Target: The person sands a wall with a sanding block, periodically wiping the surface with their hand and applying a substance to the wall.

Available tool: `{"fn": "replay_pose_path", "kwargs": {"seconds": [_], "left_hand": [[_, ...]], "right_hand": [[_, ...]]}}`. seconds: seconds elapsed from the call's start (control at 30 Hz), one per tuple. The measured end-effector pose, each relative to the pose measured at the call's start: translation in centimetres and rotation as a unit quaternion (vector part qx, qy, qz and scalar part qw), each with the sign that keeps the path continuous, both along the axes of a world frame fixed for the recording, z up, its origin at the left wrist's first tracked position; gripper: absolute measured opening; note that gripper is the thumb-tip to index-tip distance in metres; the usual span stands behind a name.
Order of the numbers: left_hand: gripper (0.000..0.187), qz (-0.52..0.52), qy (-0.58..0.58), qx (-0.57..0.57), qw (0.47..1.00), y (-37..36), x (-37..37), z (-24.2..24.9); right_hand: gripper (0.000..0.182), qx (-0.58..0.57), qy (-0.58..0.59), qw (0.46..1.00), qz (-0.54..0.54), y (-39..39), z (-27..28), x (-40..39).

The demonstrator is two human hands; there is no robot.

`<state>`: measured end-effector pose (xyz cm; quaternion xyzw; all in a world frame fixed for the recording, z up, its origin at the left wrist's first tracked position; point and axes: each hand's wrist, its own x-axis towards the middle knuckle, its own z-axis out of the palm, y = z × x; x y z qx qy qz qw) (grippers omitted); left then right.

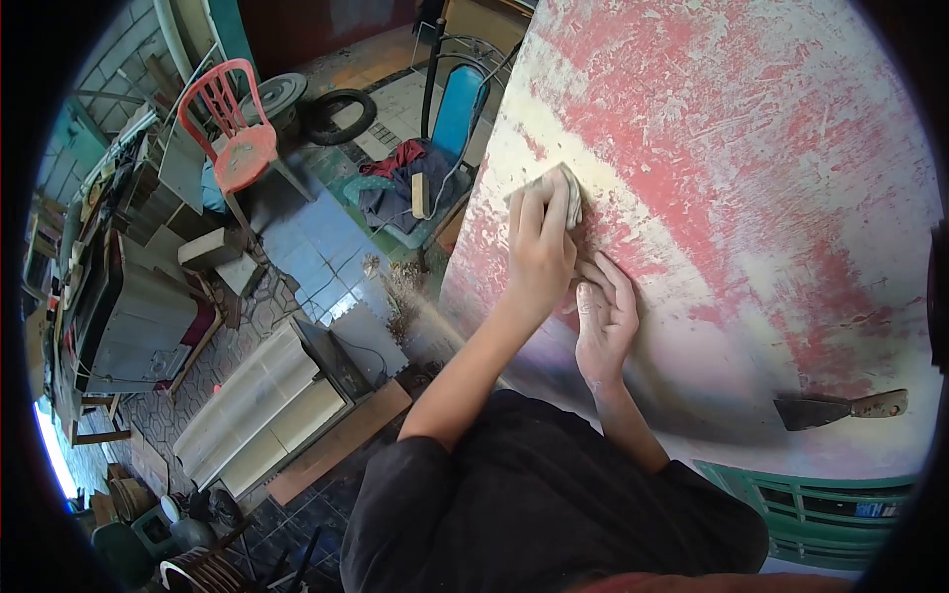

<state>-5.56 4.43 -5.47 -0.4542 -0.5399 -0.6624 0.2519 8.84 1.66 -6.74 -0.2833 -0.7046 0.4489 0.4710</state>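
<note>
My left hand presses a folded piece of sandpaper flat against a large panel with patchy red, cream and white paint. Fingers lie over the sandpaper, and its folded edge shows at their right side. Just below, my right hand rests on the same panel, holding nothing visible, its fingers loosely bent and apart. Fine dust drifts down to the left of my left forearm. Toward the lower right, a putty knife with a worn handle lies on the panel.
A red plastic chair stands at upper left, near a black tire. Closer is a blue-backed chair with clothes and a small wooden block on its seat. A glass-fronted cabinet lies at lower left; a green plastic crate sits below the panel.
</note>
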Motion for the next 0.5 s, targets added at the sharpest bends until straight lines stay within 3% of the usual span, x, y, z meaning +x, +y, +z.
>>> {"fn": "replay_pose_path", "kwargs": {"seconds": [0.27, 0.5], "left_hand": [[0.061, 0.026, 0.008, 0.006, 1.000, 2.5, -4.5, 3.8], [0.060, 0.001, -0.011, -0.045, 0.999, 0.7, -1.4, -3.2]], "right_hand": [[0.043, 0.026, 0.024, 0.999, 0.007, -0.8, 2.1, -0.9], [0.043, 0.017, 0.019, 1.000, 0.014, -2.0, 0.5, 0.1]]}}
